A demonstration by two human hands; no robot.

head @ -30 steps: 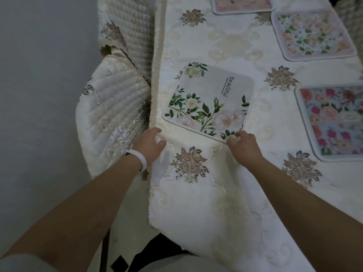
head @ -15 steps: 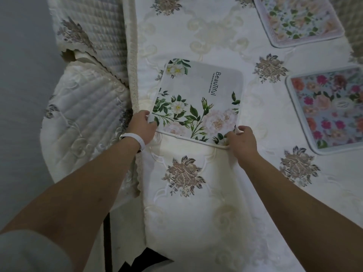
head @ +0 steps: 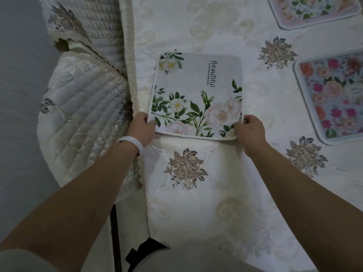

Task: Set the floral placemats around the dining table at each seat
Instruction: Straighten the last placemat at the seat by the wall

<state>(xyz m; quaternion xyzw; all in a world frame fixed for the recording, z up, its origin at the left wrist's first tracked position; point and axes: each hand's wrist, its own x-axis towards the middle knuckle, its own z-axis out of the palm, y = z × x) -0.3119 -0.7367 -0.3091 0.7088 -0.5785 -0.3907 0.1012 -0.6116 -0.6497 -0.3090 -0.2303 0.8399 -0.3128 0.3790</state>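
Here both hands are on the same white placemat (head: 198, 95), the one printed with green leaves, pale roses and the word "Beautiful". It lies flat on the cream embroidered cloth of the table (head: 196, 203), close to the table's left edge, with its near edge facing the person. The left hand (head: 142, 127), which has a white band (head: 135, 143) at the wrist, pinches the mat's near-left corner with its fingers (head: 141, 116) curled onto it. The right hand (head: 250, 130) grips the near-right corner, fingers bent round the edge. A pink-flowered placemat (head: 334, 91) lies well apart to the right, cut off by the frame, and another pastel floral placemat (head: 314, 8) sits farther back at the top right. A chair in a quilted cream cover (head: 82, 118) stands just beside the table on the left.
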